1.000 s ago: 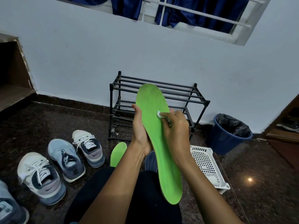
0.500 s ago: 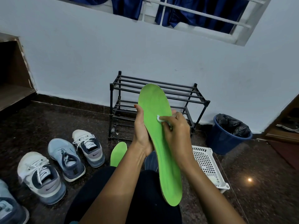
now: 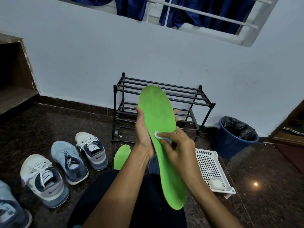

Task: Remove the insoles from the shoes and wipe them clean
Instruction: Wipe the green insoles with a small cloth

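On the raised insole (image 3: 158,116), the right hand (image 3: 178,146) is covering most of the wipe (image 3: 157,134), while left of it a forearm (image 3: 128,181) is hiding part of a second insole (image 3: 120,156).

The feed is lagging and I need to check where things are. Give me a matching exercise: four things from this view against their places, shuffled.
Things:
1. raised insole
2. second insole
3. white basket
4. blue bin

Places:
A. farthest right, lined with a black bag
B. on the floor, between the raised insole and the blue bin
C. gripped by the left hand, while the right hand presses a wipe on it
D. on the floor, just right of the shoes

Pairs: 1-C; 2-D; 3-B; 4-A
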Available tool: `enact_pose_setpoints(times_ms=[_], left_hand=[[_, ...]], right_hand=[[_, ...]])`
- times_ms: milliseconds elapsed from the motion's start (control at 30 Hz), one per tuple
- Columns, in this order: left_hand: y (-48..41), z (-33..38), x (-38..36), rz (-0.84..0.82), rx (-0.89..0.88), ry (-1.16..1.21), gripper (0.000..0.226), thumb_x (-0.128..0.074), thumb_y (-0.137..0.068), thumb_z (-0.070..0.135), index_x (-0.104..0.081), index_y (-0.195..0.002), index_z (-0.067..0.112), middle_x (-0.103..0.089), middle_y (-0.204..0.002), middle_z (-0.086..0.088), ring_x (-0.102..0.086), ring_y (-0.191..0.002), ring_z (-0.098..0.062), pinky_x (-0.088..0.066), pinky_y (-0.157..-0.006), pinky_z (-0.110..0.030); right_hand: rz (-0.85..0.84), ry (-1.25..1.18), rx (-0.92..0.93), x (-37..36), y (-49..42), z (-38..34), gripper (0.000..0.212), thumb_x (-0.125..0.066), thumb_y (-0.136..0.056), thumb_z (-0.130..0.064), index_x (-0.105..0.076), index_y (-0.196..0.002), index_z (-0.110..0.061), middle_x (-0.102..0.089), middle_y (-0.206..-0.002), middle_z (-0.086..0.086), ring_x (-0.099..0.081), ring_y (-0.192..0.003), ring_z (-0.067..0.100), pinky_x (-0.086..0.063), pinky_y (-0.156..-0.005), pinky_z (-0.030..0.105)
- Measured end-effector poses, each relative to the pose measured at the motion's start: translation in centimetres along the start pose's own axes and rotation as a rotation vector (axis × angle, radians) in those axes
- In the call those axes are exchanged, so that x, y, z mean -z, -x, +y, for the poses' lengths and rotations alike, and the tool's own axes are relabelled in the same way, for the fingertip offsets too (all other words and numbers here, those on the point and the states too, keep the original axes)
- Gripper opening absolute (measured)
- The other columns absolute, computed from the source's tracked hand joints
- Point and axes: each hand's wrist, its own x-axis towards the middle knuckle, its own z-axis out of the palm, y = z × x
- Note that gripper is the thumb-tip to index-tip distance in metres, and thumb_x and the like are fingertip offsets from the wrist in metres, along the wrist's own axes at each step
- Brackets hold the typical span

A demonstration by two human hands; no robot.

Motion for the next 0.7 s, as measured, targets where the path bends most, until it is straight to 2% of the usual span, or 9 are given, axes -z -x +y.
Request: enact_pose_setpoints(times_ms=[100, 267, 433, 567, 700], left_hand=[[0.0, -0.1, -0.1, -0.009, -0.009, 0.025, 0.094, -0.009, -0.085, 0.076, -0.058, -0.123, 0.004, -0.058, -0.126, -0.027, -0.056, -0.112, -0.037, -0.053, -0.087, -0.040], [0.0, -0.3, 0.0, -0.015, -0.002, 0.020, 0.094, -0.008, -0.085, 0.075, -0.060, -0.120, 0.005, -0.061, -0.122, -0.024, -0.063, -0.104, -0.033, -0.055, -0.085, -0.039], [-0.2, -0.2, 0.2, -0.008, -0.021, 0.042, 0.094, -0.008, -0.086, 0.076, -0.061, -0.117, 0.005, -0.063, -0.120, -0.024, -0.061, -0.102, -0.033, -0.054, -0.081, -0.039], [-0.2, -0.1, 0.2, -0.019, -0.012, 0.092, 0.097, -0.010, -0.083, 0.078, -0.057, -0.123, 0.003, -0.060, -0.126, -0.024, -0.057, -0.104, -0.032, -0.051, -0.083, -0.041], [-0.4, -0.1, 0.4, -0.011, -0.008, 0.096, 0.099, -0.008, -0.083, 0.079, -0.058, -0.122, 0.003, -0.060, -0.126, -0.023, -0.056, -0.111, -0.033, -0.050, -0.088, -0.044]], right_hand=[[0.014, 0.004, -0.005, 0.2, -0.2, -0.1, 0.020, -0.068, -0.076, 0.005, -0.073, -0.091, -0.008, -0.044, -0.074, -0.016, -0.049, -0.074, -0.016, -0.033, -0.063, -0.001], [0.070, 0.064, -0.062, -0.2, -1.3, 0.4, 0.018, -0.066, -0.079, 0.004, -0.073, -0.092, -0.007, -0.040, -0.071, -0.013, -0.048, -0.073, -0.012, -0.033, -0.061, 0.001], [0.017, -0.027, -0.065, -0.2, 0.1, -0.7, 0.020, -0.066, -0.078, 0.005, -0.073, -0.091, -0.008, -0.046, -0.073, -0.014, -0.049, -0.073, -0.016, -0.033, -0.063, -0.001], [-0.012, -0.074, -0.064, -0.2, 1.6, -1.4, 0.019, -0.061, -0.077, -0.006, -0.074, -0.090, -0.014, -0.052, -0.070, -0.005, -0.050, -0.071, -0.009, -0.033, -0.061, 0.001], [0.015, -0.031, -0.069, -0.6, 1.2, -1.2, 0.020, -0.064, -0.078, 0.001, -0.074, -0.088, -0.013, -0.057, -0.073, 0.006, -0.051, -0.074, -0.006, -0.034, -0.063, 0.001]])
